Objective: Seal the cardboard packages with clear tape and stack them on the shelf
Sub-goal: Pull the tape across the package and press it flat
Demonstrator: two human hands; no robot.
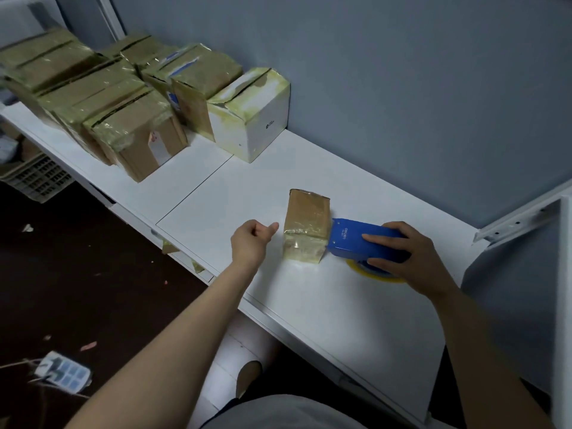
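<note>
A small box (306, 227) stands just right of the frame's centre on the white shelf (216, 196), its near half glossy with clear tape. The left hand (252, 241) hovers just left of the box, apart from it, fingers clenched into the palm and grasping nothing, thumb stuck out toward the box. The right hand (402, 255) grasps a blue dispenser (356, 239), fingers laid over its top and side. The dispenser's front edge meets the box's right side. A yellowish tape roll (374, 272) shows under the dispenser, on the shelf.

In the upper left, taped brown boxes (93, 97) sit packed together on the shelf, with 1 white box (250, 116) at their right end against the grey wall (402, 88). A slotted basket (37, 181) is at the left edge below the shelf, and a power strip (66, 371) lies on the dark floor at lower left.
</note>
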